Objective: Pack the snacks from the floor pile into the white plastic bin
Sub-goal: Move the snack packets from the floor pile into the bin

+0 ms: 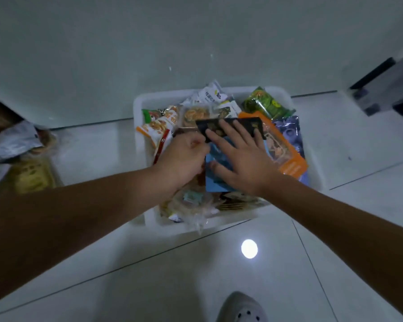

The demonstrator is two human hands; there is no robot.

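Shoe lowest. Right hand flat, fingers spread, pressing black packet into full bin. Left hand curled beside them, grip unclear. Step: settling packet. Next: reach pile, far left of fingers.

Bins: you have one white plastic bin.
Hands: you have two over it, your left hand and right hand.
Packets in the bin: you can count at least ten; overlaps hide any more.
Green ones: one green packet, at the bin's far right corner.
Orange ones: one orange pouch, along its right edge.
Packets in the floor pile: at least three; blur stops your count.
Shoes: one shoe.
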